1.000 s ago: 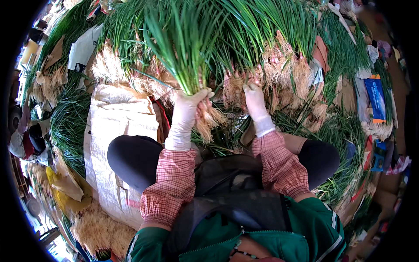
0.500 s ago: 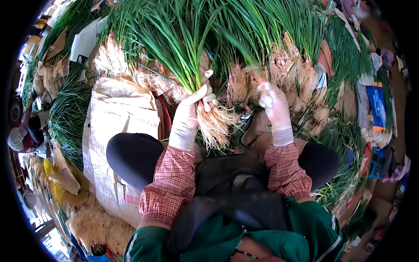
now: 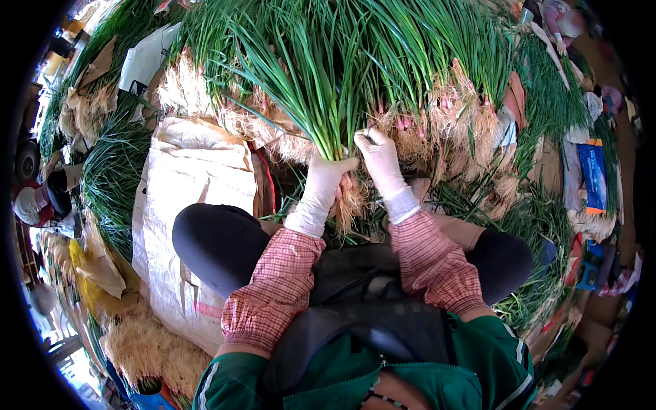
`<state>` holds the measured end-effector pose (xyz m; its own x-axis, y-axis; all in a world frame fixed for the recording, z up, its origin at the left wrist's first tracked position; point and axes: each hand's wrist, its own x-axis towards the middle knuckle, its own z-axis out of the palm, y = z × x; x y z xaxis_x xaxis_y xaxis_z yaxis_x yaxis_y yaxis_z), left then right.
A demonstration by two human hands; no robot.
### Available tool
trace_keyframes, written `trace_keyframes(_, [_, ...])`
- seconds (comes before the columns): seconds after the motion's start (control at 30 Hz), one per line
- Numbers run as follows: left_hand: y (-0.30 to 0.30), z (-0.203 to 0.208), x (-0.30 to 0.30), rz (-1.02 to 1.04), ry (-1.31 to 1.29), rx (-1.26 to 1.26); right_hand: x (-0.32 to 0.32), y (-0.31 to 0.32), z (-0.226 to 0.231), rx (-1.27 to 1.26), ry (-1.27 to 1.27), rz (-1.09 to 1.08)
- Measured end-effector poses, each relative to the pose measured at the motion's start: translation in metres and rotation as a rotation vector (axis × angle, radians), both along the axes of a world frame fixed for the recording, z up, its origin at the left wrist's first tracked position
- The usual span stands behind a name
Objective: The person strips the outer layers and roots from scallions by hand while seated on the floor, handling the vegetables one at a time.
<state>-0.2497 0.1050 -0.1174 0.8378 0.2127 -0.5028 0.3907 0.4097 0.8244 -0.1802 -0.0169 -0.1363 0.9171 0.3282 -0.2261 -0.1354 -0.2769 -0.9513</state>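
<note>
A bunch of green onions stands upright in my left hand, whose gloved fingers are wrapped round it just above the roots. Its long green leaves fan out away from me, while the pale stringy roots hang below the fist. Close beside the bunch on its right is my right hand, also in a pale glove, with thumb and forefinger pinched together. Whatever sits in that pinch is too small to make out. More green onions lie just beyond both hands, their reddish bulbs and roots facing me.
A whitish woven sack lies left of my folded legs. Heaps of green onions surround me. Cut or bundled roots lie at lower left, near a yellow bag. Another person sits at the far left; a blue packet lies right.
My right hand has come left from the onion pile to the held bunch. My left hand has shifted slightly right and toward me, still gripping the green onions.
</note>
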Motion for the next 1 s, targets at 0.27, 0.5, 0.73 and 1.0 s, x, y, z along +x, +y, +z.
trace_keyframes(0.27, [-0.005,-0.005,-0.003,0.18,-0.05,0.027,-0.01,0.022,-0.017,0.204,0.092,-0.095])
trace_keyframes(0.5, [0.001,0.018,-0.001,0.093,-0.085,-0.087,0.004,-0.021,-0.043,0.715,0.511,-0.324])
trace_keyframes(0.73, [0.012,0.017,0.007,0.017,-0.11,-0.517,0.028,-0.084,0.044,-0.915,-0.284,-0.018])
trace_keyframes(1.0, [-0.004,0.009,0.007,-0.106,-0.044,-0.289,-0.03,-0.07,0.028,-0.268,-0.16,0.541])
